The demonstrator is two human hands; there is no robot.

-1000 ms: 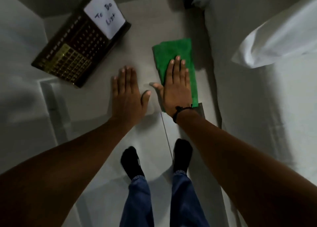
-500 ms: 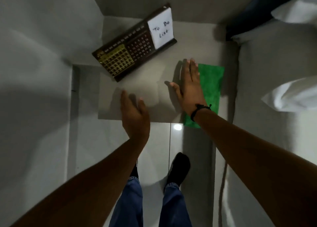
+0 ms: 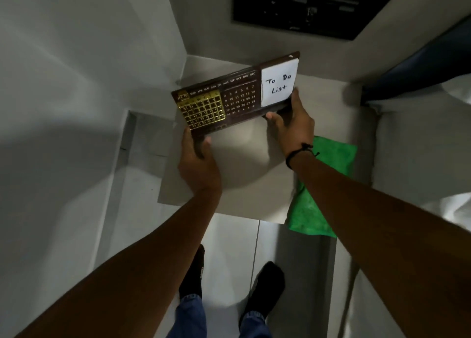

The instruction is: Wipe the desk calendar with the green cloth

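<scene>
A pale surface (image 3: 229, 184) fills a dim white corner. Both hands grip the calendar (image 3: 229, 100): left hand (image 3: 197, 161) lower-left corner, right hand (image 3: 290, 123) lower-right; green cloth (image 3: 316, 205) beneath the right forearm.

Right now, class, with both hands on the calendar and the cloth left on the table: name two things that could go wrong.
1. The left hand and right hand hold the desk calendar only by its lower corners; freeing one to wipe may tip it.
2. The green cloth overhangs the table edge under the right forearm and could be swept off.
</scene>
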